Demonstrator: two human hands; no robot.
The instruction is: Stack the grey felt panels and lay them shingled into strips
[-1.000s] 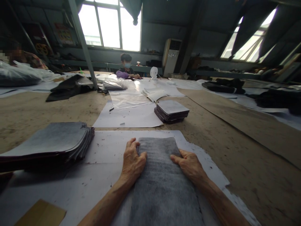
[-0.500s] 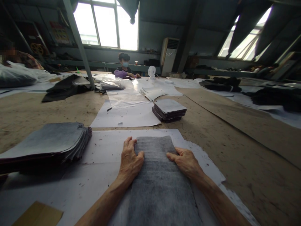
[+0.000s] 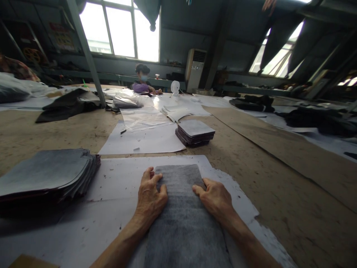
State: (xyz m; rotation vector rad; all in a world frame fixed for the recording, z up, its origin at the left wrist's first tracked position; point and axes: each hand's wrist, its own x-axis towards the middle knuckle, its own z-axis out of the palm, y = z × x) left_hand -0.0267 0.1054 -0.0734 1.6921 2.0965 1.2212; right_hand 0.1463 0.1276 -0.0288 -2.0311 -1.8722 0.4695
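left hand (image 3: 150,194) and right hand (image 3: 216,197) pinch grey fabric (image 3: 182,219) at its sides — thumbs uppermost.

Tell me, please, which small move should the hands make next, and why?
Perhaps the right hand should lightly smooth the far end of the grey piece, because faint crosswise ripples show there. The left hand is at the opposite side edge, so it could probably steady the piece.
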